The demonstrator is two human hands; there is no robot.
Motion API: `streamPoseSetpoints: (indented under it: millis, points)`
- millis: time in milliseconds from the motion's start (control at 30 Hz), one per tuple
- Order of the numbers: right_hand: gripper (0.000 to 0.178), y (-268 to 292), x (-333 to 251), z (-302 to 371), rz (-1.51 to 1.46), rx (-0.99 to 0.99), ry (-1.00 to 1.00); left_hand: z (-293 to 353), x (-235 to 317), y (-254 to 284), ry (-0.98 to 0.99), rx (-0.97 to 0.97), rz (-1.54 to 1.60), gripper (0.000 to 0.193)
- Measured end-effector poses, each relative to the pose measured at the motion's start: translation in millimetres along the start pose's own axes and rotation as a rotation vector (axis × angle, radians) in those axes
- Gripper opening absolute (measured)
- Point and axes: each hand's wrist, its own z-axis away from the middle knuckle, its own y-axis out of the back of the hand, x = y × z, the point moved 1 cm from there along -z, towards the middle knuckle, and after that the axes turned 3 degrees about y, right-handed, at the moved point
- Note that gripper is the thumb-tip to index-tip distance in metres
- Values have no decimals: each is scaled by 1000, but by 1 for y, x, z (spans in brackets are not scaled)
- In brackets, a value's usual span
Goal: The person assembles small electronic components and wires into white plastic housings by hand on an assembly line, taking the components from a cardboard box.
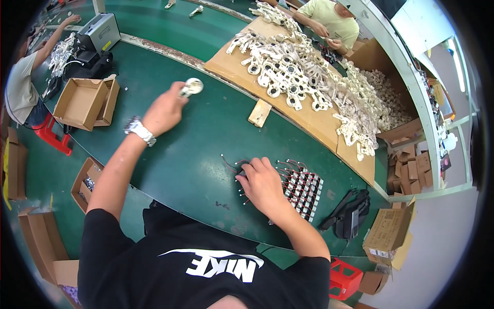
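My left hand [165,109], with a metal watch on its wrist, is raised over the left part of the green table. Its fingers are closed on a white plastic part [193,86] that has a round, ring-like head. Lower and to the right, my right hand [261,186] bends its fingers around a small dark part with thin red and black wires [229,164]. That part is mostly hidden by the fingertips. Right beside this hand lies a block of small wired components [303,191] in tidy rows, their leads sticking out at the edges; my hand and forearm cover its left side.
A large heap of white plastic parts [288,69] lies on cardboard [226,61] at the far right, a co-worker [332,26] behind it. A small wooden block [260,113] sits mid-table. Cardboard trays [80,105] stand left, a black bag [350,213] right.
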Motion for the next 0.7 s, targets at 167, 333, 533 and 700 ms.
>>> streamPoseSetpoints:
  millis: [167,333,533,700]
  points:
    - [20,-12,4,-2,55,74,-144,-5,50,-63,-62,-114,249,31]
    - [27,22,20,-10,-367,116,-249,2,69,-90,-294,-70,262,30]
    - [27,47,44,-28,-149,404,-127,7,64,-90,-349,-144,271,30]
    - [29,32,50,-36,51,399,-77,8,62,-91,-364,-170,295,21]
